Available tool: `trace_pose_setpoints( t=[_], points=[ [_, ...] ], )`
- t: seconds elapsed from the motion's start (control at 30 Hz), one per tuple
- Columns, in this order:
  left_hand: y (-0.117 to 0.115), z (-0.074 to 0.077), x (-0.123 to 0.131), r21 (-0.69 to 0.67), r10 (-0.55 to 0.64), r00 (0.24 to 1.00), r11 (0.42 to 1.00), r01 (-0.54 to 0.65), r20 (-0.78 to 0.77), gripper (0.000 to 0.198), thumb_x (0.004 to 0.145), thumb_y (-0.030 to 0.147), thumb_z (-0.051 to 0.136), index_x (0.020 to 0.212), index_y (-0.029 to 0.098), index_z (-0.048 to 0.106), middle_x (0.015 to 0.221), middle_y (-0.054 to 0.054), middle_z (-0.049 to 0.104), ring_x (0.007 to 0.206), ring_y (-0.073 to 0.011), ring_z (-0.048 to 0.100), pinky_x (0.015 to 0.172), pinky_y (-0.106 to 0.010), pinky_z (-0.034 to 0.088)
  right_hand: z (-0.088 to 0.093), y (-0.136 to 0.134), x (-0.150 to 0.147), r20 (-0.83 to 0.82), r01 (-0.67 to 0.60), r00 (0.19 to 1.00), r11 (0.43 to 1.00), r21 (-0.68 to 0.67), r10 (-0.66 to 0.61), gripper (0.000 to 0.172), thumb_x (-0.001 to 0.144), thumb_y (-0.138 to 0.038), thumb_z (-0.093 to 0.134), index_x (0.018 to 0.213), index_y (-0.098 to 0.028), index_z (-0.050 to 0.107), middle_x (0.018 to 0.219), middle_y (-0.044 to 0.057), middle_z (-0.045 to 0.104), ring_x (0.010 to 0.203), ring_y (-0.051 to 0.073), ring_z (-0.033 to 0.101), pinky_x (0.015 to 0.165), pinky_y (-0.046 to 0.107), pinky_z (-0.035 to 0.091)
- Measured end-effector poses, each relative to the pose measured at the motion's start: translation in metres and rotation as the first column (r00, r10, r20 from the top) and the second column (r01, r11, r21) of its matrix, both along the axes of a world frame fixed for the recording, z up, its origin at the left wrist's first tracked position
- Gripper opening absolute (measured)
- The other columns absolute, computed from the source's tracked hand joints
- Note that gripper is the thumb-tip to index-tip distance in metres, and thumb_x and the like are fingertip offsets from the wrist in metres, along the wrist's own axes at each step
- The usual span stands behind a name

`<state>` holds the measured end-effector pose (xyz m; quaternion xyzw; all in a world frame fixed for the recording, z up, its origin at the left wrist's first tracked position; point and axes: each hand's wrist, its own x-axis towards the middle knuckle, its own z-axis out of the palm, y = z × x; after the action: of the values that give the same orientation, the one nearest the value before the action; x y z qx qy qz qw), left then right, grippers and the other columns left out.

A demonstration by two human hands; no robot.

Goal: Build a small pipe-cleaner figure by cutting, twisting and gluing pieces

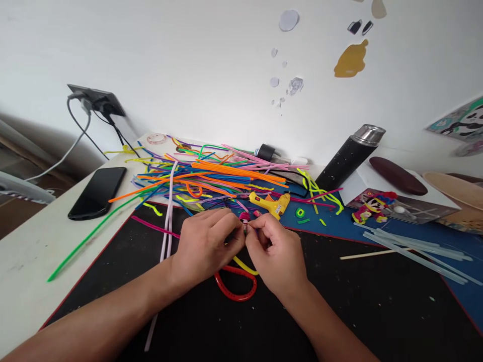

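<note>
My left hand (211, 240) and my right hand (277, 251) meet above the black mat (358, 306), fingertips pinched together. Between them is a small figure with a magenta top (244, 217); its lower part is hidden by my fingers. Just behind my right hand lies a yellow glue gun (277, 205). Below my hands a red loop (237, 297) rests on the mat, with a yellow strip (246, 265) running up from it under the fingers. Pale lilac pipe cleaners (168, 221) pass beneath my left wrist.
A heap of coloured pipe cleaners (222, 176) spreads along the wall. A phone (98, 193) lies at the left. Toward the right are a black flask (349, 157), a small pipe-cleaner figure (372, 208), clear glue sticks (422, 251) and a thin wooden stick (368, 255).
</note>
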<state>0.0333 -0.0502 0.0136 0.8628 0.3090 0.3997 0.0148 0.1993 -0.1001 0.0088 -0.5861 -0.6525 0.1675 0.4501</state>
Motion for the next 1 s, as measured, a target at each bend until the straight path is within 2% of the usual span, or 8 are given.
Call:
trace_pose_setpoints(
  t=[0.3,0.4,0.47,0.53,0.63,0.73,0.8,1.0],
  points=[
    [-0.001,-0.005,0.003,-0.052,0.013,1.0,0.999,-0.012,0.027,0.022,0.098,0.016,0.059,0.077,0.021,0.058,0.066,0.002,0.065,0.057,-0.012,0.06,0.057,-0.024,0.043,0.001,0.0,-0.001,-0.062,0.015,0.998,1.0,-0.028,-0.017,0.018,0.096,-0.023,0.058,0.077,-0.023,0.057,0.056,-0.009,0.041,0.047,0.01,0.041,0.048,0.023,0.035],
    [-0.002,-0.004,0.002,-0.194,-0.009,0.996,0.981,0.025,0.085,0.019,0.099,0.02,0.061,0.08,0.02,0.062,0.067,0.002,0.067,0.058,-0.0119,0.061,0.057,-0.023,0.045,0.0,0.001,0.0,-0.089,0.005,0.996,0.999,-0.044,-0.009,0.018,0.096,-0.023,0.058,0.078,-0.023,0.057,0.056,-0.009,0.041,0.047,0.01,0.041,0.048,0.023,0.034],
    [-0.001,0.0,0.001,-0.352,-0.02,0.991,0.933,0.067,0.136,0.016,0.099,0.024,0.063,0.084,0.02,0.067,0.071,0.001,0.07,0.062,-0.0125,0.064,0.059,-0.022,0.047,0.0,0.001,0.001,-0.104,0.0,0.995,0.998,-0.057,-0.006,0.017,0.096,-0.024,0.058,0.079,-0.024,0.056,0.056,-0.009,0.041,0.047,0.01,0.04,0.048,0.023,0.033],
    [0.002,0.006,-0.003,-0.557,-0.011,0.975,0.82,0.135,0.22,0.02,0.1,0.032,0.063,0.086,0.02,0.07,0.073,0.0,0.071,0.064,-0.013,0.064,0.06,-0.022,0.048,-0.001,0.002,0.002,-0.117,-0.006,0.993,0.998,-0.059,-0.001,0.015,0.096,-0.024,0.058,0.081,-0.023,0.057,0.057,-0.01,0.041,0.047,0.01,0.04,0.048,0.023,0.033],
    [0.009,0.013,-0.009,-0.806,0.018,0.936,0.515,0.292,0.35,0.038,0.101,0.05,0.062,0.081,0.019,0.069,0.067,0.001,0.062,0.059,-0.0125,0.054,0.054,-0.022,0.043,-0.001,0.002,0.004,-0.127,-0.022,0.992,0.999,-0.048,0.016,0.014,0.098,-0.024,0.058,0.084,-0.023,0.06,0.058,-0.009,0.042,0.048,0.01,0.041,0.048,0.023,0.033],
    [0.016,0.016,-0.013,-0.893,0.032,0.919,0.249,0.375,0.394,0.045,0.093,0.062,0.071,0.085,0.018,0.071,0.066,0.002,0.055,0.056,-0.0105,0.045,0.049,-0.021,0.039,0.0,0.001,0.005,-0.113,-0.032,0.993,0.999,-0.04,0.027,0.013,0.099,-0.024,0.059,0.087,-0.022,0.063,0.058,-0.009,0.043,0.048,0.011,0.042,0.048,0.023,0.034],
    [0.018,0.017,-0.015,-0.9,0.064,0.905,0.159,0.406,0.42,0.048,0.087,0.066,0.077,0.087,0.018,0.073,0.067,0.002,0.056,0.055,-0.0097,0.043,0.048,-0.02,0.037,0.001,0.001,0.004,-0.096,-0.032,0.995,0.999,-0.025,0.029,0.013,0.1,-0.024,0.059,0.087,-0.022,0.064,0.057,-0.009,0.044,0.048,0.011,0.043,0.048,0.023,0.035],
    [0.018,0.02,-0.013,-0.884,0.135,0.875,0.03,0.466,0.466,0.05,0.077,0.065,0.086,0.078,0.018,0.072,0.066,0.0,0.059,0.052,-0.0079,0.041,0.045,-0.019,0.031,0.001,0.002,0.003,-0.025,-0.02,0.999,0.999,0.042,0.021,0.014,0.099,-0.022,0.059,0.086,-0.022,0.065,0.056,-0.008,0.045,0.047,0.01,0.043,0.046,0.022,0.035]
  ],
)
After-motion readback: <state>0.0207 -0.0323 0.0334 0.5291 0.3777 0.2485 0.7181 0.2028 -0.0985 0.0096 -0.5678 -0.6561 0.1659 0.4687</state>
